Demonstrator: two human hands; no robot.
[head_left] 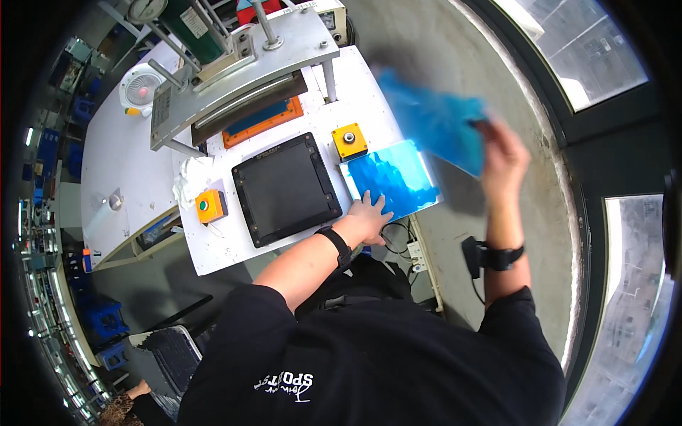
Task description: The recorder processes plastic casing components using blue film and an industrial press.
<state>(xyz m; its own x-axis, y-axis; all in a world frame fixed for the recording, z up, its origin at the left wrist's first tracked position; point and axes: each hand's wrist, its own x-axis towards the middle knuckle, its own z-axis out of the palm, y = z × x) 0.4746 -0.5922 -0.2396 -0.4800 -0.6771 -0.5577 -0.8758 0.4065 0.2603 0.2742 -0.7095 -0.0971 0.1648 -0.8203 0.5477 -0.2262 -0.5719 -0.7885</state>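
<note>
Peeling is under way beside the black square tray [286, 188], which serves as the landmark: just right of it a white panel [393, 182] partly covered in blue film lies on the white table [234, 252], pressed flat by the left hand [368, 216], whose fingers are spread and closed on nothing. Farther right of the tray and lifted above the floor, a blurred sheet of blue film [435, 122] is pinched in the right hand [503, 155], its grip clamped on the sheet's edge. The film could tear, leaving scraps stuck, if pulled too sharply; the panel could be dragged off the table's edge if the left hand's pressure is eased.
</note>
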